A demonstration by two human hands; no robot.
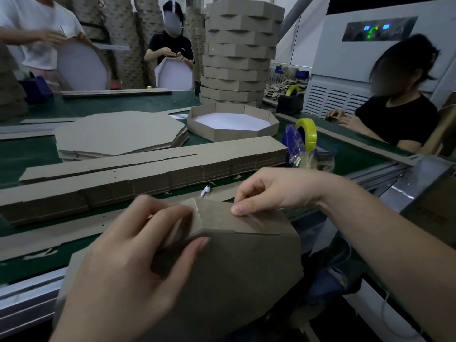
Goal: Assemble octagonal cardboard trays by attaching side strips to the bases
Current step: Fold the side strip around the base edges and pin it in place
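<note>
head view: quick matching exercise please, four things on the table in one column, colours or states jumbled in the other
Things:
1. tape roll
2. earbud
3. open tray
4. base pile

Colours or states:
a. small, white
b. yellow
c. brown walls, white floor
d. flat, all brown

Pairs: 1-b, 2-a, 3-c, 4-d

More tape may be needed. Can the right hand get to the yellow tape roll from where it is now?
Probably yes. The yellow tape roll stands beyond the right hand and the way looks free, but that hand pinches the side strip and must let go first.
</note>
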